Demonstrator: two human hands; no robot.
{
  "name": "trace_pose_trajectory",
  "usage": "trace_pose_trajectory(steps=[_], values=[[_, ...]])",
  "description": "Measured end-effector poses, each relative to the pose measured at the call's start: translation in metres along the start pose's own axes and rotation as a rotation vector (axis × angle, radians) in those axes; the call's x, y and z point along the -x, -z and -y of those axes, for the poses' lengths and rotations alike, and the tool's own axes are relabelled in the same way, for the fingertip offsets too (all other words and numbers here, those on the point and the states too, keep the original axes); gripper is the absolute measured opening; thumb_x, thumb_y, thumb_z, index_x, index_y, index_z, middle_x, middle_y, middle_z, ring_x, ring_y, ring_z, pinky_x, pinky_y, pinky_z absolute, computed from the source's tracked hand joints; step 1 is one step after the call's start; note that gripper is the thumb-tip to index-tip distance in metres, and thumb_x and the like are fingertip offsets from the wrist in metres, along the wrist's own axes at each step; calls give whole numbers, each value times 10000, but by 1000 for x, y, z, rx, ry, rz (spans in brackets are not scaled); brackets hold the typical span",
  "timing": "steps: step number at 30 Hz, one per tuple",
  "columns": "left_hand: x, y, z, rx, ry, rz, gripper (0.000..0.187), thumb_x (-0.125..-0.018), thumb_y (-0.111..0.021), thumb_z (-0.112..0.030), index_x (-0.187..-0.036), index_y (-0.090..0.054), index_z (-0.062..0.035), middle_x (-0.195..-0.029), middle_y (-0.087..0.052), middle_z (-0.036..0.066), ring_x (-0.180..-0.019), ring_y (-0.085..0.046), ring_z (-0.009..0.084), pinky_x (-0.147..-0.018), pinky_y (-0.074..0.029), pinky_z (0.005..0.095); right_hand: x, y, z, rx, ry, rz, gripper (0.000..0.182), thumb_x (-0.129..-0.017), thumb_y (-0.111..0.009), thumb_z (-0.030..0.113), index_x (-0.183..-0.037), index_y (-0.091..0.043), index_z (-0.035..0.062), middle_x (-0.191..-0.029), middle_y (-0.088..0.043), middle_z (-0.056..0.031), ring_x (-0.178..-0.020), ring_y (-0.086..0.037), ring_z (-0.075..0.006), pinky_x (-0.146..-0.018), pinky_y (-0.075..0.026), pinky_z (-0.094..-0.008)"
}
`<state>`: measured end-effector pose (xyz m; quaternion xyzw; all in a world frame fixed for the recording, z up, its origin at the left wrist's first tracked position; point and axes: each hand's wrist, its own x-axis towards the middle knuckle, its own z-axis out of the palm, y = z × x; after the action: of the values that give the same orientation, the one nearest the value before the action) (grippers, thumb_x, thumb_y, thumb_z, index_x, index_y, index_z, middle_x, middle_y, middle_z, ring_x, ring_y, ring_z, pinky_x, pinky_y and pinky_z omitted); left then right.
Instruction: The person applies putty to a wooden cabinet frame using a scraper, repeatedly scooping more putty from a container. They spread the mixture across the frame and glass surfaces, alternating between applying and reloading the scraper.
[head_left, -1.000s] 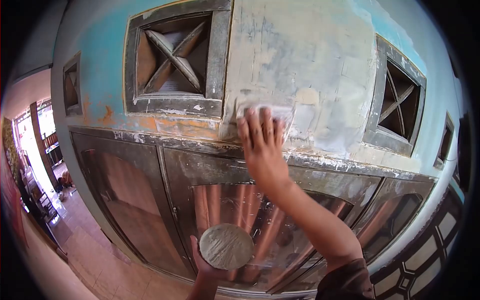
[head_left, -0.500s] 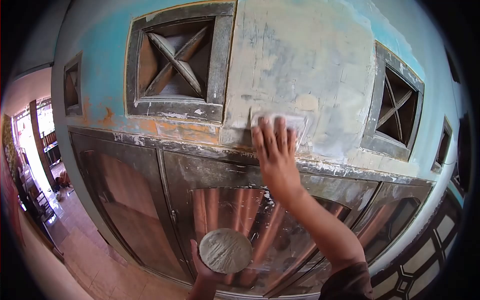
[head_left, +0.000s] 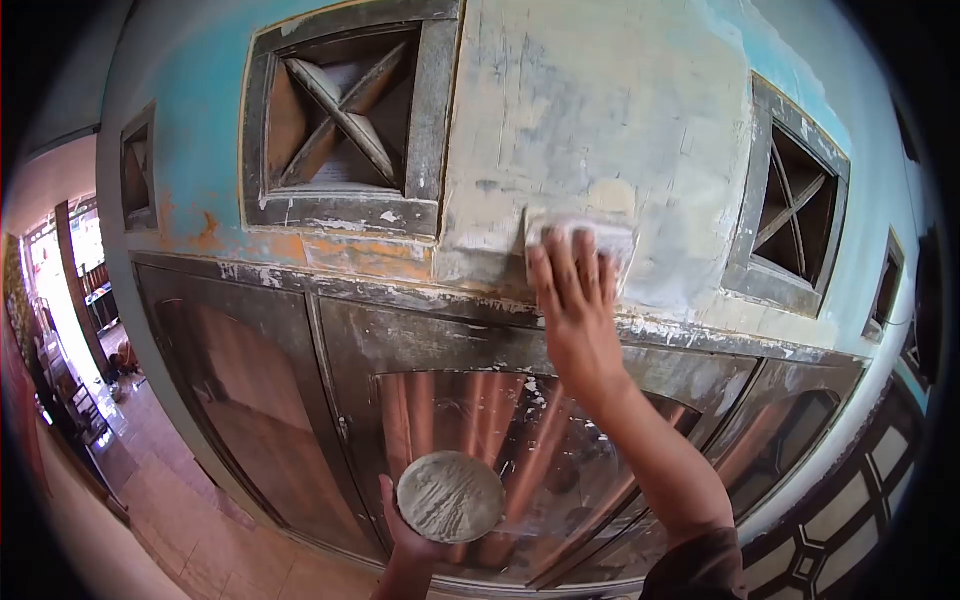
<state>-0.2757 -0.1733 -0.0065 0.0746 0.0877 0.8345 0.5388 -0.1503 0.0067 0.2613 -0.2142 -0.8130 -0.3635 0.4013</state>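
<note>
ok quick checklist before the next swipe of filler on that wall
1. Scraper flat against the wall patch: ok, right hand presses it on.
2. Filler on the round plate: ok, surface looks coated.
3. Plate grip: ok, left hand cups it from below.
4. Window glass free of splatter: not ok, white flecks show.
5. Vent frame edge clean: cannot tell.

1. The right hand (head_left: 578,300) is raised high on a nearly straight arm, back of the hand toward the camera, its fingers (head_left: 568,262) extended upward and pressed flat together.
2. The left hand (head_left: 410,535) sits low near the waist, palm up, its fingers curled in a grip.
</note>
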Motion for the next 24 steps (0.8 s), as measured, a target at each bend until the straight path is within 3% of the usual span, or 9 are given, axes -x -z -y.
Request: trace_pose_trajectory(steps=[2,5,9,14,16,20,22,23,24], values=[[-2,4,-4,136,105,132,946,-923,-330,-800,-1425,-514,-20,-1413,-561,228,-1280,-543,449,-1069,-429,622,30,-8,12,-2,40,31,784,-832,-569,-14,-1567,-297,16,-1637,-244,-215,-1517,-186,-469,-1203,-190,-637],[-1,8,-8,171,93,165,959,-921,-318,-806,-1423,-512,-13,-1409,-564,229,-1274,-548,452,-1066,-433,620,64,-7,21,-116,68,101,802,-828,-579,-26,-1577,-299,44,-1651,-239,-179,-1531,-184,-423,-1223,-182,-605],[-2,5,-7,174,83,145,922,-942,-324,-779,-1403,-535,-10,-1394,-573,233,-1254,-554,464,-1047,-444,635,41,29,7,-233,52,-8,797,-813,-528,-113,-1567,-340,68,-1644,-297,-132,-1534,-214,-372,-1239,-152,-585],[-8,4,4,131,73,80,947,-929,-316,-797,-1421,-516,-13,-1420,-557,224,-1284,-543,445,-1069,-426,627,0,23,-22,-96,-34,-122,746,-829,-501,-88,-1549,-374,57,-1605,-366,-140,-1513,-268,-391,-1218,-204,-597],[-6,1,3,185,127,144,942,-933,-313,-794,-1424,-515,-15,-1425,-552,227,-1291,-537,446,-1072,-423,630,19,9,-13,-7,35,-6,718,-838,-513,-62,-1537,-387,42,-1599,-369,-157,-1507,-274,-408,-1204,-218,-608],[-5,4,-1,204,162,195,945,-935,-304,-794,-1439,-505,-20,-1444,-532,240,-1312,-517,456,-1082,-411,638,82,4,7,-171,91,105,704,-843,-548,-22,-1529,-398,30,-1587,-381,-177,-1499,-287,-418,-1197,-236,-609],[-3,5,-2,236,175,216,960,-931,-306,-800,-1452,-488,-15,-1455,-519,250,-1322,-506,464,-1091,-406,638,107,30,18,-417,63,84,711,-825,-581,-13,-1516,-416,20,-1560,-417,-193,-1483,-323,-422,-1203,-250,-575],[-2,4,-1,246,178,248,950,-945,-291,-785,-1452,-488,-7,-1456,-517,255,-1321,-506,466,-1101,-397,630,113,48,23,-478,18,28,585,-880,-597,-42,-1453,-484,-13,-1419,-573,-179,-1352,-524,-345,-1157,-366,-465],[-1,2,0,259,182,281,940,-958,-275,-771,-1452,-488,1,-1456,-515,261,-1320,-507,468,-1112,-387,623,129,50,27,-479,19,34,585,-880,-597,-42,-1453,-484,-13,-1419,-573,-179,-1352,-524,-345,-1157,-366,-465]])
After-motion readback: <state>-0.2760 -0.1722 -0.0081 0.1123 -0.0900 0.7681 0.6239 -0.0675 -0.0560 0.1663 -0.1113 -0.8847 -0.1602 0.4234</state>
